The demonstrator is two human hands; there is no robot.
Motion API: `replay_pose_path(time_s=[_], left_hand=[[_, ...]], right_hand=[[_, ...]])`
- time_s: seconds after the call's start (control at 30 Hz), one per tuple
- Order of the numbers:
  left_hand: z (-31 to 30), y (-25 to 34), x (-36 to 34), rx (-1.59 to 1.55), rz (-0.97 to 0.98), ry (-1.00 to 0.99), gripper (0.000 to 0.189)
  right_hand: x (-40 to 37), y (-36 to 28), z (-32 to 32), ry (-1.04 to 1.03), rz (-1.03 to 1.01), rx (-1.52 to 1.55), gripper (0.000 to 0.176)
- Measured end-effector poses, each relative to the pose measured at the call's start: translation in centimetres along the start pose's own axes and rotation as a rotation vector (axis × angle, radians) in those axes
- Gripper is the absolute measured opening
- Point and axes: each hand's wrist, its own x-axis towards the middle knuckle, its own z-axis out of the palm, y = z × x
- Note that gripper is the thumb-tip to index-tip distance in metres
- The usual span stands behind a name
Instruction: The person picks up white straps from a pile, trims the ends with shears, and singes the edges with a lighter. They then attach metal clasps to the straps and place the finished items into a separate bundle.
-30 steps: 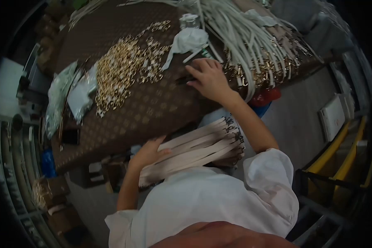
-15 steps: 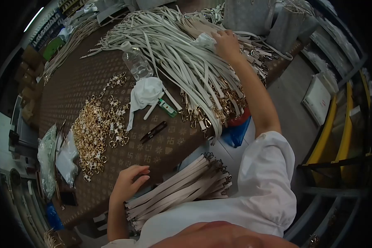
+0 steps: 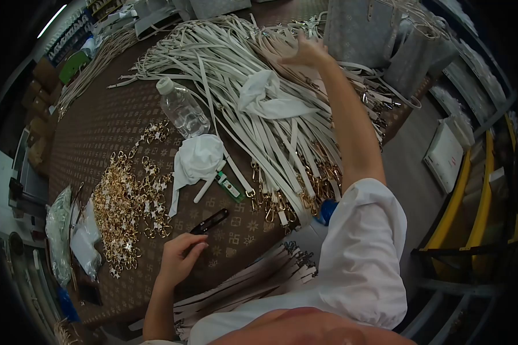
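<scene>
My right hand (image 3: 308,53) reaches to the far side of the table with fingers spread. It is over beige straps (image 3: 276,49) at the back of a large heap of white straps (image 3: 213,75) with metal clasps (image 3: 305,198). A white cloth (image 3: 273,96) lies on the heap, below and left of that hand. My left hand (image 3: 181,256) hovers at the table's near edge, fingers loosely bent, thumb apart, nothing visible in it. Just beyond its fingertips lies a dark, slim tool (image 3: 210,221), like thread snips. More beige straps (image 3: 242,282) lie across my lap.
Gold star-shaped clasps (image 3: 124,213) are piled on the patterned brown table (image 3: 230,253). A clear bottle (image 3: 184,109), a second white cloth (image 3: 197,160) and a green-labelled item (image 3: 230,187) stand near the middle. Grey bags (image 3: 360,37) are at back right, plastic bags (image 3: 60,230) at left.
My right hand has opened and moved slightly up and away from the white cloth, now spread out on the straps. My left hand appears closer to the dark tool. The view has shifted a little.
</scene>
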Motion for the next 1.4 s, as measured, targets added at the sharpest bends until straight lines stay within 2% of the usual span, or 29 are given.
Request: replay_pose_path(time_s=[0.03, 0.07, 0.13, 0.17, 0.2, 0.27, 0.3, 0.33, 0.4, 0.43, 0.5, 0.63, 0.7, 0.77, 0.83, 0.9, 0.93, 1.0, 1.03, 1.07, 1.13, 1.17, 1.23, 1.37, 1.4], left_hand=[[0.2, -0.4, 0.3, -0.002, -0.003, 0.014, 0.016], [0.4, -0.8, 0.5, -0.048, -0.034, 0.032, 0.014], [0.8, -1.3, 0.9, -0.095, -0.067, 0.054, 0.013], [0.9, -1.4, 1.1, -0.173, -0.135, 0.086, 0.013], [1.1, -1.5, 1.2, -0.254, -0.208, 0.118, 0.013], [1.0, -1.7, 1.3, -0.271, -0.237, 0.127, 0.013], [1.0, -1.8, 1.2, -0.286, -0.257, 0.128, 0.013], [1.1, -1.8, 1.2, -0.292, -0.274, 0.124, 0.013], [1.3, -1.7, 1.3, -0.269, -0.256, 0.150, 0.014], [1.3, -1.7, 1.4, -0.276, -0.259, 0.150, 0.014], [1.2, -1.6, 1.5, -0.296, -0.259, 0.144, 0.014], [1.2, -1.6, 1.4, -0.302, -0.251, 0.150, 0.014], [1.2, -1.6, 1.4, -0.274, -0.225, 0.138, 0.014], [1.4, -1.8, 1.3, -0.278, -0.225, 0.147, 0.014], [1.5, -1.9, 1.3, -0.283, -0.221, 0.156, 0.014], [1.5, -2.0, 1.3, -0.260, -0.216, 0.160, 0.014], [1.4, -2.0, 1.2, -0.262, -0.211, 0.159, 0.014], [1.3, -2.0, 1.2, -0.262, -0.191, 0.143, 0.014], [1.3, -2.0, 1.3, -0.268, -0.192, 0.145, 0.014], [1.2, -2.0, 1.3, -0.258, -0.190, 0.134, 0.014], [1.1, -2.0, 1.2, -0.248, -0.189, 0.129, 0.014], [1.2, -2.1, 1.2, -0.264, -0.186, 0.133, 0.013], [1.1, -2.2, 1.3, -0.285, -0.178, 0.137, 0.013], [0.9, -1.9, 1.4, -0.267, -0.202, 0.108, 0.013], [0.9, -2.0, 1.4, -0.272, -0.195, 0.118, 0.013]], right_hand=[[0.8, 0.3, 0.3, -0.160, 0.102, -0.071, 0.087], [1.4, 0.2, 0.9, -0.156, 0.088, -0.073, 0.087], [1.1, -0.3, 2.2, -0.261, 0.058, -0.326, 0.092], [0.7, -0.6, 3.4, -0.069, 0.024, -0.446, 0.085], [1.0, -0.5, 3.9, -0.073, 0.012, -0.444, 0.085], [1.0, 0.3, 4.9, -0.074, -0.180, -0.379, 0.083], [-0.3, -0.5, 2.7, -0.106, -0.177, -0.317, 0.066], [0.3, 0.0, 2.2, -0.124, -0.181, -0.317, 0.066], [2.3, 2.1, 1.5, -0.037, -0.085, 0.141, 0.043], [2.4, 2.7, 1.5, -0.042, -0.088, 0.136, 0.043], [2.4, 3.4, 1.3, -0.027, 0.019, -0.107, 0.028], [2.8, 1.6, 0.2, 0.107, 0.060, -0.121, 0.026], [2.9, -1.0, -0.4, 0.243, -0.206, -0.177, 0.022], [0.8, -5.1, -0.7, 0.268, -0.446, -0.022, 0.021], [-1.3, -8.5, 0.1, 0.017, -0.453, 0.109, 0.019], [-3.2, -10.1, 1.7, -0.118, -0.573, 0.124, 0.019], [-3.1, -10.1, 1.7, -0.115, -0.572, 0.120, 0.019], [-2.7, -9.9, 1.7, -0.139, -0.513, 0.257, 0.022], [-1.7, -9.1, 0.4, -0.089, -0.420, 0.166, 0.030], [-0.3, -7.5, -0.9, -0.041, -0.326, 0.078, 0.042], [2.0, -4.1, -0.3, -0.004, -0.099, -0.369, 0.084], [2.3, -1.6, 0.7, -0.003, -0.101, -0.370, 0.084], [2.4, 1.6, 2.2, -0.326, -0.073, -0.235, 0.112], [2.2, 1.2, 1.7, -0.321, 0.076, -0.243, 0.110], [2.8, 1.5, 1.4, -0.416, 0.089, -0.227, 0.102]])
